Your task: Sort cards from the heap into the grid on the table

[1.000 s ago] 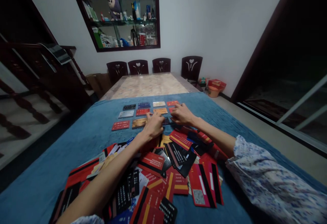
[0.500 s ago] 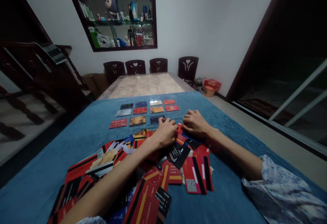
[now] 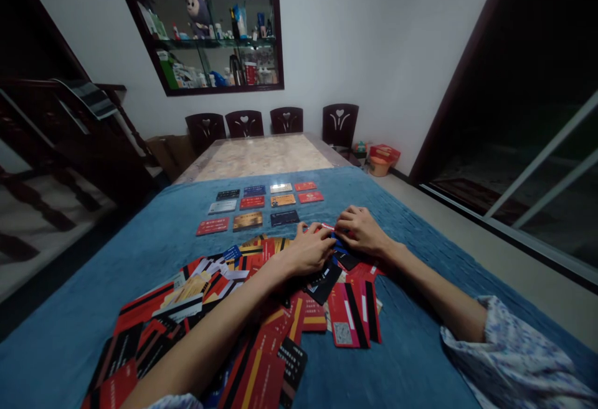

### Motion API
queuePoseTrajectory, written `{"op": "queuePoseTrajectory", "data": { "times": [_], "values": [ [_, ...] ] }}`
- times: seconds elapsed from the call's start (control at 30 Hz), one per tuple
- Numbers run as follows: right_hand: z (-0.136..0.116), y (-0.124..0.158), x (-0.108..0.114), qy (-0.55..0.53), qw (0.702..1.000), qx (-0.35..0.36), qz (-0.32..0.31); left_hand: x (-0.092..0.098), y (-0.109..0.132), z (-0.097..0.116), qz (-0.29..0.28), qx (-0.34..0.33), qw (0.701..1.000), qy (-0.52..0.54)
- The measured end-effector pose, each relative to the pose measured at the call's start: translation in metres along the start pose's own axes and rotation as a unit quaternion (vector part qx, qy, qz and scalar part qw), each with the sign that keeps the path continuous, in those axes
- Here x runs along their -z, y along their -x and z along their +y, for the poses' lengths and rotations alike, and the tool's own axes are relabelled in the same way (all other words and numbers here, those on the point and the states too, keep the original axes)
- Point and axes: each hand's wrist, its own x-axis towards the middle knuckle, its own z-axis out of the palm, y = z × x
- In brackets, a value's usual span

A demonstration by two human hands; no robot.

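My left hand (image 3: 314, 249) reaches over a wide heap of bank cards (image 3: 163, 294), its fingers curled down at the far right of the heap. Just to its right, my right hand (image 3: 362, 231) has its fingers bent in and closed. Between the two hands lies a red bank card (image 3: 327, 227), its edge showing at the fingertips of both; most of it is hidden. Beneath the hands are black and blue cards. Beyond the left hand, laid-out cards form rows; the nearest row has a red card (image 3: 212, 226), a gold card (image 3: 248, 221) and a dark blue card (image 3: 284, 218).
A blue cloth (image 3: 374, 328) covers the near part of the table, with the bare marble-look top (image 3: 266, 154) beyond. Several dark chairs (image 3: 340, 124) stand at the far end. A shelf niche (image 3: 219, 42) is in the wall, and a stair railing (image 3: 51, 147) runs at left.
My left hand has moved slightly right, closer to my right hand, and the red card's edge now shows between them. The view has shifted a little; the rows of cards look the same.
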Motion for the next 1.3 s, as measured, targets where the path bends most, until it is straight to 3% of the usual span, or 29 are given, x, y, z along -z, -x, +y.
{"op": "queuePoseTrajectory", "data": {
  "times": [0.53,0.83,1.3],
  "values": [
    [-0.006,0.008,-0.006,-0.073,0.992,0.088,0.059,0.0,0.007,-0.023,0.014,0.034,0.998,0.046],
    [-0.008,0.012,-0.001,-0.132,0.985,0.109,0.02,0.004,0.009,-0.023,0.018,0.007,1.0,0.011],
    [-0.01,0.01,-0.003,-0.162,0.976,0.137,0.053,0.007,0.01,-0.019,0.044,-0.009,0.999,-0.022]
  ]
}}
